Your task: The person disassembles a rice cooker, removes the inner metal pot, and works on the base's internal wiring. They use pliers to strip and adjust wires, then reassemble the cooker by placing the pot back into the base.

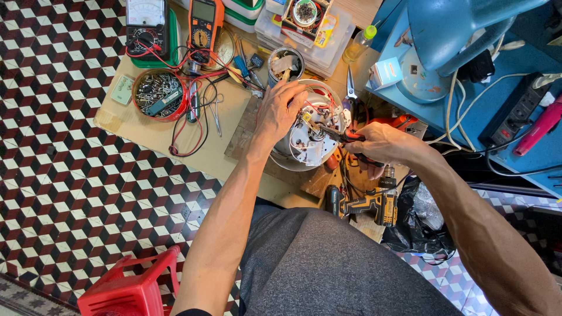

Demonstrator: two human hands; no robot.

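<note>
- Pliers, slim and red-handled [342, 136], lie level in my right hand [380, 146], whose grip is closed round them, tips pointing left into the round white upturned appliance base [307, 126].
- My left hand [281, 111] rests fingers spread on its rim.
- I see a low cardboard-topped bench [152, 131] on checkered floor tiles [70, 193].

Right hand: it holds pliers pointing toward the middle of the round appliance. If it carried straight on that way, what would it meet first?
Probably the wiring at the centre of the upturned round appliance: the pliers in the right hand point there, just short of the left hand. Depth is unclear.
</note>
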